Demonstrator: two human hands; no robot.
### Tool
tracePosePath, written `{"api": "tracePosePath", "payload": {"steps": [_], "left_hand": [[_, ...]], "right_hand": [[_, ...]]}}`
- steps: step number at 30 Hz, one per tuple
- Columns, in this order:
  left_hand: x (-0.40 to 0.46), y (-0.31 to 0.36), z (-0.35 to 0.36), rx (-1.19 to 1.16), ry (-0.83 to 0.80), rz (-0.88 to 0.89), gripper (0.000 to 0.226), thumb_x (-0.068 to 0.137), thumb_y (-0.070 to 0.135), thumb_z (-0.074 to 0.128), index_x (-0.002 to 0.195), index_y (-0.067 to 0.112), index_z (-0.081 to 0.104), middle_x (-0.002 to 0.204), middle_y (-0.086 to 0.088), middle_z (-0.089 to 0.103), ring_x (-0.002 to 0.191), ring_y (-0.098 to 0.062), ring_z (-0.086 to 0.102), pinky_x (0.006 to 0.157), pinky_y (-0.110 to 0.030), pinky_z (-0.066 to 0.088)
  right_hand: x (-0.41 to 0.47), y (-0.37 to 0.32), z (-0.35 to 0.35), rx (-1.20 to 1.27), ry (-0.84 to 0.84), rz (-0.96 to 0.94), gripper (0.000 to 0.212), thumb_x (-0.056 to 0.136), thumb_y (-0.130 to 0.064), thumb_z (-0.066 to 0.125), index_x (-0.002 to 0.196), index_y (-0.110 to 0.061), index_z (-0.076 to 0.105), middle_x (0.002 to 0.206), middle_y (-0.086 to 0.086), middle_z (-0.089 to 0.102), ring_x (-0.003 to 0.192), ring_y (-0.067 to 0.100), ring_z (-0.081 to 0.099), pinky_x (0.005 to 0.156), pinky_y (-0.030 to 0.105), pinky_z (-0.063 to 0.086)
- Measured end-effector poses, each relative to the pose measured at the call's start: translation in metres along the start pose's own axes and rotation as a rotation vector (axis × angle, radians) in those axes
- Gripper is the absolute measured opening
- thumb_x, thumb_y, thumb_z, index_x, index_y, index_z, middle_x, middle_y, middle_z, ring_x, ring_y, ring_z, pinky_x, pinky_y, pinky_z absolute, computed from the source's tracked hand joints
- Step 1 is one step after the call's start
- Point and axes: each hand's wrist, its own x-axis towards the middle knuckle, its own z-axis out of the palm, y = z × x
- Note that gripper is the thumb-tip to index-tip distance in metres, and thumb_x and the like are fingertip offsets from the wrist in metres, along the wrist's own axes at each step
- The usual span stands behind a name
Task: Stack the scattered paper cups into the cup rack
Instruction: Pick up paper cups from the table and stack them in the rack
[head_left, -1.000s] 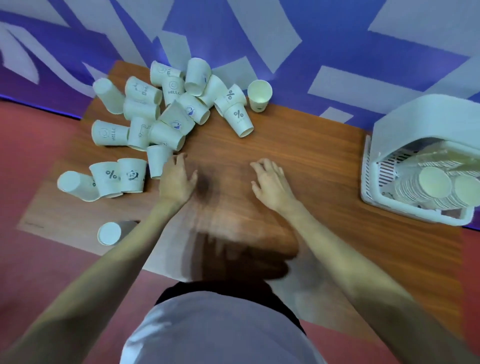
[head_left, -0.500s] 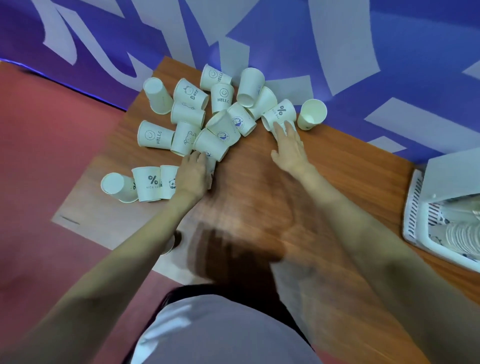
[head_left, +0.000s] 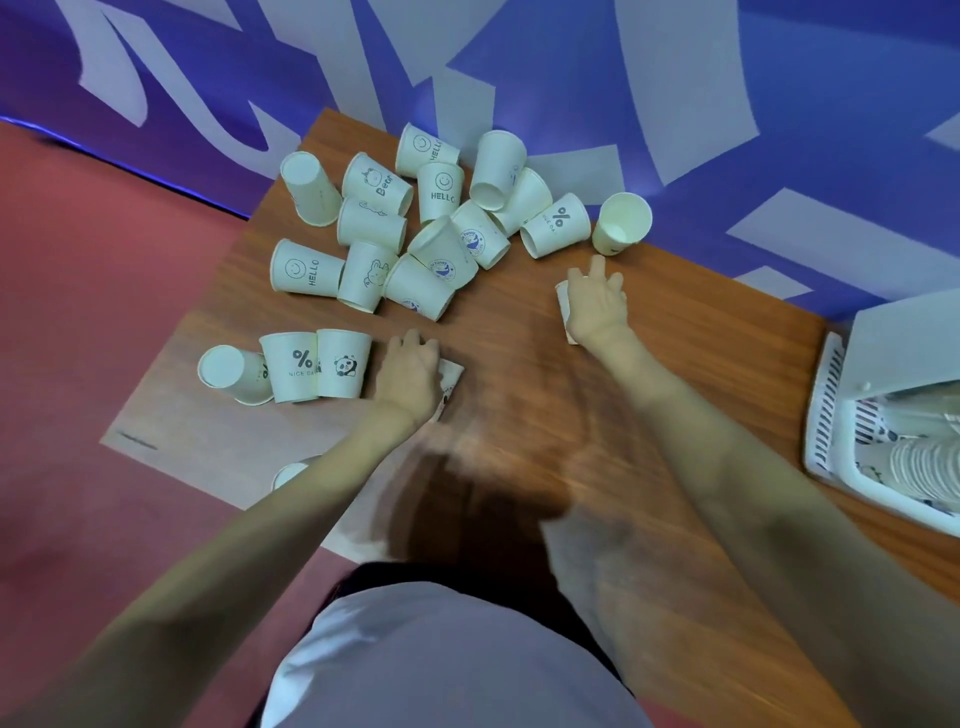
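Wide wooden tabletop (head_left: 519, 364) fills the middle, and off at its right edge sits the white cup rack (head_left: 852, 447), a stack of nested cups (head_left: 919, 462) lying inside it. Up at the far left end there's the big pile of paper cups (head_left: 415, 223), most tipped on their sides and touching one another, prints of smiley faces, a bear, a rabbit and a percent sign showing. One cup stands upright (head_left: 621, 223) just right of the pile, mouth up. Nearer the front left edge, a row of three cups (head_left: 291, 371) lies side by side, and another cup (head_left: 291, 473) peeks out from behind the left forearm. Now the hands: the left hand (head_left: 408, 374) is down on a cup (head_left: 449, 379) beside that row, fingers curled over it, a closed grip on the paper. The right hand (head_left: 595, 306) is wrapped over its own small cup (head_left: 563, 306), well apart from the rack, one finger pointing forward while the rest hold the cup.
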Motion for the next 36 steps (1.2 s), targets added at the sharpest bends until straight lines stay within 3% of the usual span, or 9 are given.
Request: {"api": "tracePosePath", "payload": {"steps": [6, 11, 16, 21, 24, 25, 28, 32, 36], "left_hand": [[-0.022, 0.035, 0.01, -0.025, 0.012, 0.09, 0.019, 0.089, 0.009, 0.054, 0.104, 0.002, 0.062, 0.107, -0.016, 0.052, 0.101, -0.035, 0.046, 0.078, -0.045, 0.045], [-0.042, 0.081, 0.021, -0.086, 0.083, 0.131, 0.016, 0.09, 0.011, 0.057, 0.101, 0.005, 0.067, 0.105, -0.014, 0.056, 0.103, -0.031, 0.048, 0.076, -0.043, 0.048], [-0.06, 0.148, 0.036, -0.102, 0.14, 0.287, 0.019, 0.09, 0.015, 0.059, 0.103, 0.006, 0.069, 0.104, -0.015, 0.059, 0.101, -0.031, 0.052, 0.074, -0.039, 0.046], [-0.08, 0.236, 0.059, -0.201, 0.167, 0.509, 0.016, 0.089, 0.011, 0.058, 0.1, 0.006, 0.069, 0.101, -0.014, 0.06, 0.098, -0.034, 0.052, 0.079, -0.036, 0.042], [-0.096, 0.29, 0.073, -0.269, 0.18, 0.611, 0.013, 0.087, 0.01, 0.059, 0.096, 0.008, 0.069, 0.1, -0.011, 0.062, 0.095, -0.033, 0.054, 0.08, -0.033, 0.039], [-0.101, 0.306, 0.076, -0.291, 0.196, 0.653, 0.012, 0.087, 0.01, 0.06, 0.094, 0.008, 0.069, 0.098, -0.01, 0.062, 0.093, -0.032, 0.054, 0.08, -0.033, 0.039], [-0.113, 0.35, 0.078, -0.367, 0.288, 0.762, 0.012, 0.088, 0.014, 0.061, 0.094, 0.009, 0.07, 0.097, -0.007, 0.063, 0.09, -0.026, 0.056, 0.081, -0.028, 0.041], [-0.118, 0.403, 0.066, -0.476, 0.407, 0.849, 0.013, 0.089, 0.015, 0.061, 0.094, 0.009, 0.071, 0.098, -0.008, 0.063, 0.093, -0.023, 0.056, 0.084, -0.021, 0.038], [-0.111, 0.45, 0.057, -0.488, 0.456, 0.892, 0.012, 0.087, 0.012, 0.062, 0.092, 0.006, 0.072, 0.096, -0.011, 0.065, 0.091, -0.026, 0.059, 0.081, -0.023, 0.039]], "right_hand": [[-0.027, 0.052, 0.029, 0.025, 0.016, 0.018, 0.033, 0.087, -0.011, 0.063, 0.118, -0.009, 0.052, 0.129, 0.013, 0.043, 0.114, 0.034, 0.045, 0.075, 0.037, 0.041], [-0.082, 0.113, 0.041, 0.394, 0.219, 0.052, 0.013, 0.091, -0.017, 0.056, 0.099, -0.008, 0.061, 0.103, 0.012, 0.065, 0.095, 0.032, 0.06, 0.068, 0.032, 0.042], [-0.146, 0.188, 0.051, 0.555, 0.439, 0.002, 0.013, 0.092, -0.016, 0.055, 0.095, -0.005, 0.062, 0.097, 0.013, 0.063, 0.086, 0.03, 0.06, 0.074, 0.044, 0.049], [-0.201, 0.27, 0.061, 0.616, 0.697, 0.015, 0.011, 0.093, -0.013, 0.057, 0.095, -0.005, 0.065, 0.09, 0.011, 0.064, 0.081, 0.027, 0.059, 0.071, 0.036, 0.048], [-0.232, 0.31, 0.072, 0.675, 0.85, 0.083, 0.012, 0.094, -0.014, 0.056, 0.094, -0.004, 0.064, 0.089, 0.01, 0.065, 0.08, 0.025, 0.06, 0.07, 0.015, 0.046], [-0.242, 0.321, 0.075, 0.677, 0.908, 0.097, 0.013, 0.095, -0.014, 0.056, 0.094, -0.004, 0.064, 0.089, 0.009, 0.065, 0.08, 0.024, 0.06, 0.07, 0.016, 0.047], [-0.266, 0.352, 0.081, 0.657, 1.08, 0.143, 0.013, 0.095, -0.012, 0.055, 0.094, -0.002, 0.064, 0.089, 0.009, 0.066, 0.082, 0.023, 0.06, 0.071, 0.034, 0.05], [-0.283, 0.39, 0.077, 0.598, 1.293, 0.261, 0.012, 0.093, -0.007, 0.056, 0.093, 0.002, 0.065, 0.088, 0.014, 0.065, 0.079, 0.028, 0.059, 0.072, 0.034, 0.047], [-0.279, 0.425, 0.069, 0.563, 1.355, 0.37, 0.015, 0.092, -0.007, 0.056, 0.093, 0.003, 0.066, 0.089, 0.016, 0.065, 0.08, 0.031, 0.059, 0.075, 0.034, 0.045]]}}
